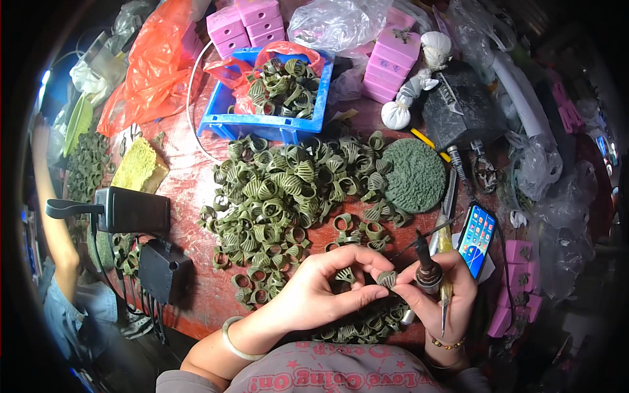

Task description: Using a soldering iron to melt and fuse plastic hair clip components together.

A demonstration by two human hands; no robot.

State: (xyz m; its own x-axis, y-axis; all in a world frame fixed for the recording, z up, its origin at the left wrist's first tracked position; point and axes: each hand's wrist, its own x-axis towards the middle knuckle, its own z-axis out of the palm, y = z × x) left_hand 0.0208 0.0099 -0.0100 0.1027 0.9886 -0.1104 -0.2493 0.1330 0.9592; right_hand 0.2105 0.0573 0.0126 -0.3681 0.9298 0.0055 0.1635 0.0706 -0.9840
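My left hand (331, 285) curls its fingers and thumb in a pinch at a small green ribbed ring (386, 280), in front of my chest. The right hand's (445, 295) fingertips meet the same ring from the other side. That hand also grips a soldering-iron-like pen (428, 274) with a dark body and a slim pointed tool (446, 285) with a yellowish handle, its metal tip toward me. Just beyond my hands spreads a big heap of similar green rings (282, 190). More rings (367, 324) lie between my forearms.
A blue crate (262, 124) with more rings stands behind the heap. To its right are a round green textured pad (415, 175), a black box (462, 105) and a lit phone (477, 237). Pink blocks (393, 59) line the back. Another person's arm (52, 209) shows at far left.
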